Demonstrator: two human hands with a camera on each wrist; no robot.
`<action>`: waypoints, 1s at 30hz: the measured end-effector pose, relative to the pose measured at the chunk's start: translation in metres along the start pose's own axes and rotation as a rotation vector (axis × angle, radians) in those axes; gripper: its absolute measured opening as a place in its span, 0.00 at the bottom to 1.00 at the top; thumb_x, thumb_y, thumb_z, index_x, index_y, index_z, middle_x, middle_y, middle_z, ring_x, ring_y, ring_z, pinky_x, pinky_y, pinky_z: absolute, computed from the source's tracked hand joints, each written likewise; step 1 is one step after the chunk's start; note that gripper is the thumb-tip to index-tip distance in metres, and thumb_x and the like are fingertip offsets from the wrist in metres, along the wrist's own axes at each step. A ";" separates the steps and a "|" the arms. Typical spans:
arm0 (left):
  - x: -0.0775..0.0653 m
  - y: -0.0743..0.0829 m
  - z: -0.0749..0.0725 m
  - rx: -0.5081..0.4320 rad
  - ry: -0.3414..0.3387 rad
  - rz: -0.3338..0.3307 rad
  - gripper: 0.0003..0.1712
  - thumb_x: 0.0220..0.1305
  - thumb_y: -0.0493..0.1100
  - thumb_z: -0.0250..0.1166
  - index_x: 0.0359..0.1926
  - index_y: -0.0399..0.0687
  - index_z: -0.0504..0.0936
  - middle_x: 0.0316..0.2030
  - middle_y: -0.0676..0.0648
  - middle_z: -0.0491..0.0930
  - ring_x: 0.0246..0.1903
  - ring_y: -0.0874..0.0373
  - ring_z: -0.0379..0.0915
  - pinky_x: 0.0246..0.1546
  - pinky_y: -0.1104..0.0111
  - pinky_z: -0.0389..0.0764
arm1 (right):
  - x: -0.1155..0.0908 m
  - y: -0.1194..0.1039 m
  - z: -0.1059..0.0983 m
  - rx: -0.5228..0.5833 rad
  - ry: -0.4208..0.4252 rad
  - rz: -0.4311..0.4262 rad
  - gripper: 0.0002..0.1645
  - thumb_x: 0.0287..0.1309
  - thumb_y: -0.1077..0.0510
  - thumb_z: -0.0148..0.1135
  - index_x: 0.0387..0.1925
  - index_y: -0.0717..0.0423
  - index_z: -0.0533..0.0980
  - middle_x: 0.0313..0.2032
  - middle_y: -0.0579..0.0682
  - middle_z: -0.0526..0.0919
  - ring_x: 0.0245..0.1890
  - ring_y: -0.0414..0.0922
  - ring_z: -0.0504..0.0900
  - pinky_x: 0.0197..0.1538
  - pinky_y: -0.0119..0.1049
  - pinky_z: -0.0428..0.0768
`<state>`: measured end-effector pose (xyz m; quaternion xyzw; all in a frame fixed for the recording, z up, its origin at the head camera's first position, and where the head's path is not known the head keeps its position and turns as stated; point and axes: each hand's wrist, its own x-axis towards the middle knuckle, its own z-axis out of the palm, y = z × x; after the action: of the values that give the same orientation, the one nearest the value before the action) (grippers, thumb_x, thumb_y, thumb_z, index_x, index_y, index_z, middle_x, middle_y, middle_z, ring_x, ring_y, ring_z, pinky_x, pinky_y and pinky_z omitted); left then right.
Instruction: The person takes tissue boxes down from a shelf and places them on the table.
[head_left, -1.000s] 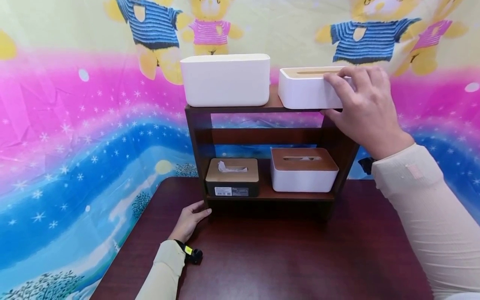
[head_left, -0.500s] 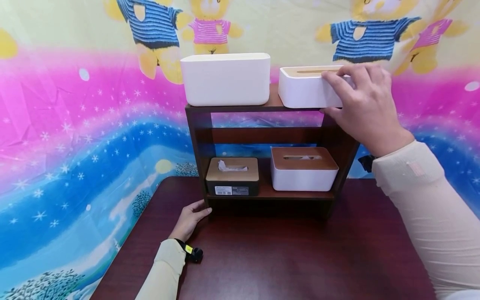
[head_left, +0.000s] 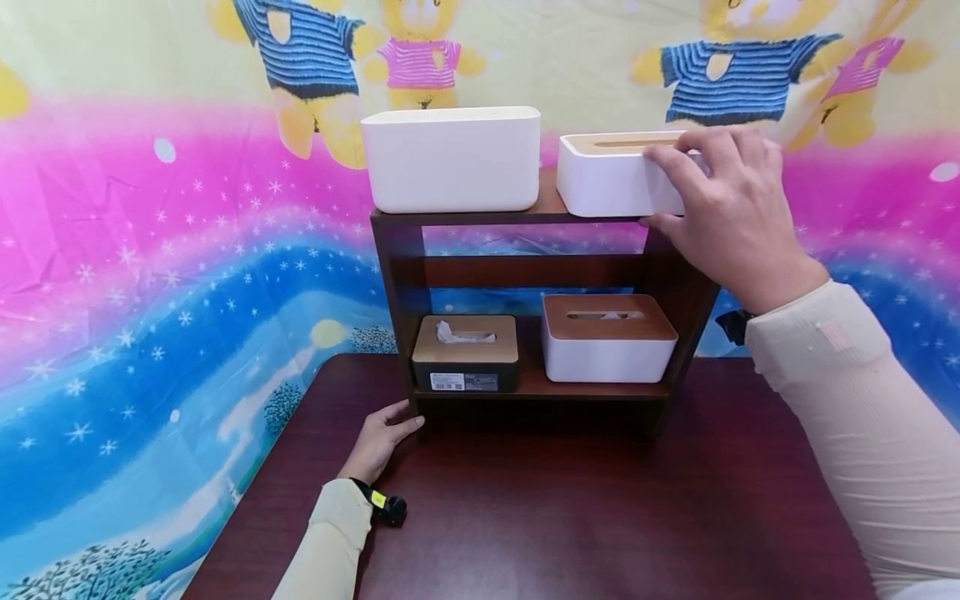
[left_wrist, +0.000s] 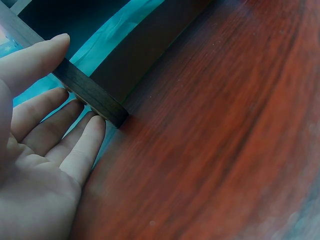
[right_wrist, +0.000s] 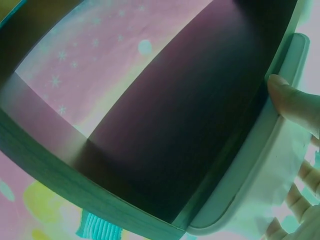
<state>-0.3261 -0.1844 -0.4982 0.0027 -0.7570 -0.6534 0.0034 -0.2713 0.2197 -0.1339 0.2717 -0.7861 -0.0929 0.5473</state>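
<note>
A small dark-brown wooden shelf (head_left: 525,272) stands on the table. At its lower left, my left hand (head_left: 380,440) grips the side panel (left_wrist: 90,92), thumb on one face and fingertips on the other. My right hand (head_left: 738,212) holds a white tissue box (head_left: 617,185) with a light wooden lid at the top board's right end. Its thumb lies low by the board's edge, and the other fingers reach over the box's top and right side. In the right wrist view the box (right_wrist: 250,185) sits against the board. The hand covers the box's right end.
A larger white bin (head_left: 453,162) stands left on the top board. Below are a black tissue box (head_left: 467,342) with a wooden lid and a white tissue box (head_left: 609,358) with a brown lid. A printed cloth (head_left: 187,275) hangs behind the reddish-brown table (head_left: 540,517).
</note>
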 end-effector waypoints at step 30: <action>0.000 0.002 -0.001 -0.009 -0.016 -0.020 0.33 0.48 0.51 0.69 0.56 0.50 0.72 0.53 0.49 0.71 0.58 0.54 0.57 0.54 0.56 0.63 | -0.002 0.009 -0.005 -0.011 0.012 0.064 0.37 0.40 0.59 0.70 0.55 0.58 0.67 0.50 0.65 0.67 0.50 0.61 0.63 0.48 0.57 0.64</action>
<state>-0.3256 -0.1850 -0.4964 0.0050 -0.7539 -0.6569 -0.0093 -0.2693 0.2290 -0.1296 0.2437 -0.7905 -0.0781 0.5565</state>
